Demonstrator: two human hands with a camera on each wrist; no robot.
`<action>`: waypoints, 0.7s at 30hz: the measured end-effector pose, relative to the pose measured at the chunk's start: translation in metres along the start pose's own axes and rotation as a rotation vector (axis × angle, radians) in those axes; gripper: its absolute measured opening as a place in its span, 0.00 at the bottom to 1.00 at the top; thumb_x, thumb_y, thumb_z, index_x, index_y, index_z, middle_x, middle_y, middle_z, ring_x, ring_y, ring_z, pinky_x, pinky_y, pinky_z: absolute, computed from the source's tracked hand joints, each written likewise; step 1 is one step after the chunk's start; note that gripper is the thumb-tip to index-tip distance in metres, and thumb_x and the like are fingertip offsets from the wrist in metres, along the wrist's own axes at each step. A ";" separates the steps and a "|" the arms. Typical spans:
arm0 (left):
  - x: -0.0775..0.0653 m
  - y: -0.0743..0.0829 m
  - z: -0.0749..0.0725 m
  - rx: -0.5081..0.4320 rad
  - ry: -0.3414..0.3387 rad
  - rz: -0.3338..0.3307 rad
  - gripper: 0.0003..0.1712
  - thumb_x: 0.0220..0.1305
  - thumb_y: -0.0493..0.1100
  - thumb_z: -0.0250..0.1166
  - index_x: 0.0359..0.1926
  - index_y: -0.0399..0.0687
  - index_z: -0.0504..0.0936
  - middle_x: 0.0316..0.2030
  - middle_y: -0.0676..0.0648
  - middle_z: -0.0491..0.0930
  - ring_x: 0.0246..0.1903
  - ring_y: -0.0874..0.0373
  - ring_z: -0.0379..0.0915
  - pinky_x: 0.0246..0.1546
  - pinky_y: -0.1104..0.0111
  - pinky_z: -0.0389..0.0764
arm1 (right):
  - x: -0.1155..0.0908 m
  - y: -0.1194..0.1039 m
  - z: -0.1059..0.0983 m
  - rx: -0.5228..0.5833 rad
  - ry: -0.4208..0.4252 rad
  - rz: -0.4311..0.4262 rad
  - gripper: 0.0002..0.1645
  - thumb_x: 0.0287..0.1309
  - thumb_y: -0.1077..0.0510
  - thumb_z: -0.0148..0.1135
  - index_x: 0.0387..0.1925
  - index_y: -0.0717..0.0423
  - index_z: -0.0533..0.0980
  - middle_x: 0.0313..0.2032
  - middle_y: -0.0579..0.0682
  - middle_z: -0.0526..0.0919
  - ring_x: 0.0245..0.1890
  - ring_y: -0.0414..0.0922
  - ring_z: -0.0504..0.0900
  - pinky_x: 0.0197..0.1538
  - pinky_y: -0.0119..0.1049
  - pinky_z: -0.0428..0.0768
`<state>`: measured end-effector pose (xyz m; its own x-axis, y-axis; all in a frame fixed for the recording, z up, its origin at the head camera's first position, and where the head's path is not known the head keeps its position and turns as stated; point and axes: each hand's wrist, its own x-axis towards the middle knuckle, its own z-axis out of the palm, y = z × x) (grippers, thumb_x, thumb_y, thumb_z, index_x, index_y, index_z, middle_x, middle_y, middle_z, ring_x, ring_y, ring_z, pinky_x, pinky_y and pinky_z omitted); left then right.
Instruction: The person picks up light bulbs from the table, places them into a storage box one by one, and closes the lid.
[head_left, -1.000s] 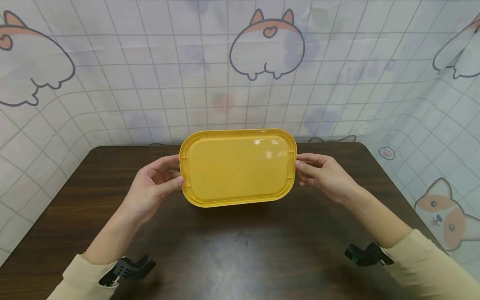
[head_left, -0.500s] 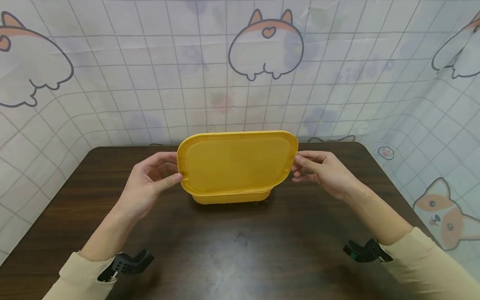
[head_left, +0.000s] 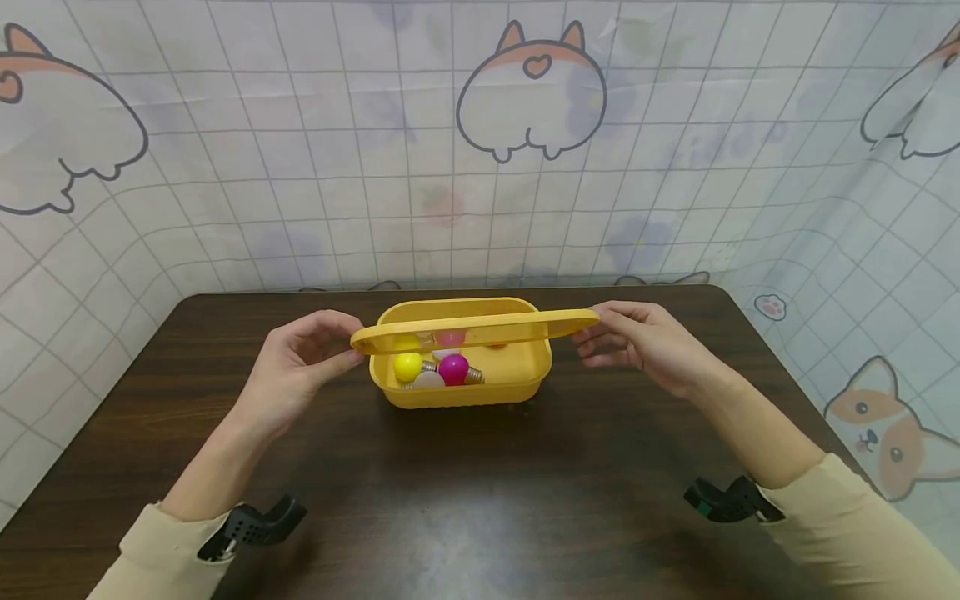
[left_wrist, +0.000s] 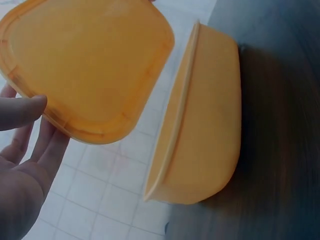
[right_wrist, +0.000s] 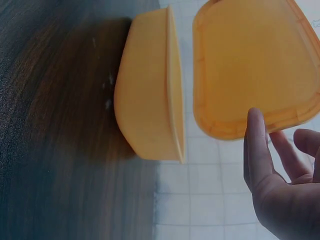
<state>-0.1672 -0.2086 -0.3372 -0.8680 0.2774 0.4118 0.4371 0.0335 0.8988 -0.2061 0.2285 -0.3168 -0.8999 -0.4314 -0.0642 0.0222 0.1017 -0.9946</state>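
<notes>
A yellow plastic lid [head_left: 525, 328] is held up between both hands, nearly edge-on in the head view. My left hand [head_left: 296, 371] pinches its left end, thumb on the near face and fingers behind, as the left wrist view shows. At the other end, my right hand [head_left: 652, 350] pinches the rim between thumb and fingers. Below the lid stands an uncovered yellow box [head_left: 468, 397] on the table. Inside it lie light bulbs, among them a yellow bulb [head_left: 408, 367], a magenta bulb [head_left: 453, 368] and a white bulb [head_left: 429, 380]. The lid partly hides others behind it.
The dark wooden table [head_left: 480, 500] extends in front of the box and to both sides. A white gridded sheet [head_left: 300, 150] with cartoon dogs hangs behind it and at the sides. Each wrist carries a black camera mount [head_left: 262, 523].
The lid has tilted from facing the head camera to nearly edge-on, uncovering the box and its bulbs from view. Both hands keep their grip and have shifted only slightly.
</notes>
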 end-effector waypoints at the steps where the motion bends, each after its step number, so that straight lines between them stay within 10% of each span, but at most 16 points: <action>1: 0.000 -0.001 0.000 -0.003 -0.005 0.003 0.15 0.63 0.22 0.67 0.49 0.34 0.82 0.47 0.43 0.82 0.47 0.51 0.79 0.52 0.67 0.83 | 0.001 0.000 0.000 0.000 0.001 0.002 0.25 0.78 0.50 0.55 0.60 0.68 0.75 0.50 0.67 0.82 0.46 0.51 0.86 0.54 0.50 0.84; 21: -0.004 -0.024 0.001 -0.046 -0.052 0.095 0.11 0.60 0.18 0.66 0.41 0.30 0.85 0.48 0.35 0.80 0.54 0.46 0.78 0.52 0.64 0.84 | 0.001 0.013 0.004 -0.048 0.019 0.040 0.21 0.75 0.56 0.60 0.58 0.70 0.75 0.52 0.58 0.81 0.44 0.49 0.86 0.48 0.49 0.87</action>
<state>-0.1745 -0.2096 -0.3605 -0.8093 0.3269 0.4880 0.5044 -0.0391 0.8626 -0.2051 0.2259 -0.3305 -0.9068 -0.4090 -0.1018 0.0377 0.1619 -0.9861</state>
